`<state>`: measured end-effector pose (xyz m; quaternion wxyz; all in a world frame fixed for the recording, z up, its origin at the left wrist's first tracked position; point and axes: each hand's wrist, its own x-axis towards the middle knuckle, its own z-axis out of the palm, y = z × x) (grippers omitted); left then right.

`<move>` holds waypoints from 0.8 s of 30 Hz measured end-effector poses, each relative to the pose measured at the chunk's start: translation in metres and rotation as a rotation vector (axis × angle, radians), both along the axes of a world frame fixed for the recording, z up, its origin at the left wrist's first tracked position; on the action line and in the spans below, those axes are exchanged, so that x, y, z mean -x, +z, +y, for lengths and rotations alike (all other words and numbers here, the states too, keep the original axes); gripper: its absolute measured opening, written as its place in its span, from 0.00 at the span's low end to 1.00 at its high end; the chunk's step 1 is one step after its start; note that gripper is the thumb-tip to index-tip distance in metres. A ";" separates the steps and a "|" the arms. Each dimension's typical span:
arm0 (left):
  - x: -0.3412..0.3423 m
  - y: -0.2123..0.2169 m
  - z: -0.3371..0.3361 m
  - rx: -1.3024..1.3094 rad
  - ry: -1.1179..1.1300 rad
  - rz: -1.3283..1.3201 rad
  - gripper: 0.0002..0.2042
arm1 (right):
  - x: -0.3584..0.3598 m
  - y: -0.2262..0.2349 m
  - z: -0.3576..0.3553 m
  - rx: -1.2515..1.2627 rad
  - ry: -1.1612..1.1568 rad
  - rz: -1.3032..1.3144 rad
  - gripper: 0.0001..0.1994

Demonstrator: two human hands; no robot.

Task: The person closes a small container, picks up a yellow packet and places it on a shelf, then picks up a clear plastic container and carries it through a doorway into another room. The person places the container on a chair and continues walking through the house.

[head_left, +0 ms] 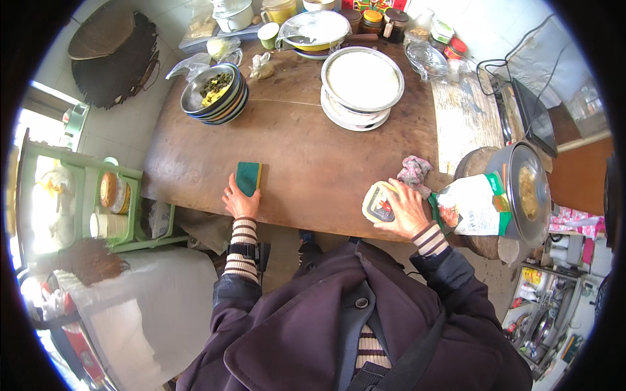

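Observation:
My left hand is closed on a scrub sponge, dark green on top with a yellow edge, at the near edge of the brown wooden table. Farther right, my right hand has its fingers around a small pale-yellow tub with a dark label, also near the front edge. A crumpled pink and grey cloth lies just beyond that hand. Beside its wrist is a white and green plastic food bag.
At the back left stand stacked bowls with food on top; a pale-filled steel dish tops stacked plates further right. Jars and tubs line the wall. A lidded pot sits at the right, a green shelf at the left.

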<state>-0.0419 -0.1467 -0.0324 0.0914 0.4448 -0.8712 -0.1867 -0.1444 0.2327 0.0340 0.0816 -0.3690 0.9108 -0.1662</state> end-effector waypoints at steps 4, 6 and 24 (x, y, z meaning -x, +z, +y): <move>0.008 0.000 -0.004 0.016 -0.119 0.097 0.41 | -0.010 -0.009 -0.021 -0.103 -0.085 -0.011 0.50; 0.015 0.000 -0.008 0.020 -0.222 0.109 0.41 | -0.010 -0.012 -0.029 -0.155 -0.152 -0.022 0.50; 0.039 0.005 -0.076 0.034 -0.398 0.249 0.35 | -0.010 -0.022 -0.069 -0.276 -0.439 0.025 0.52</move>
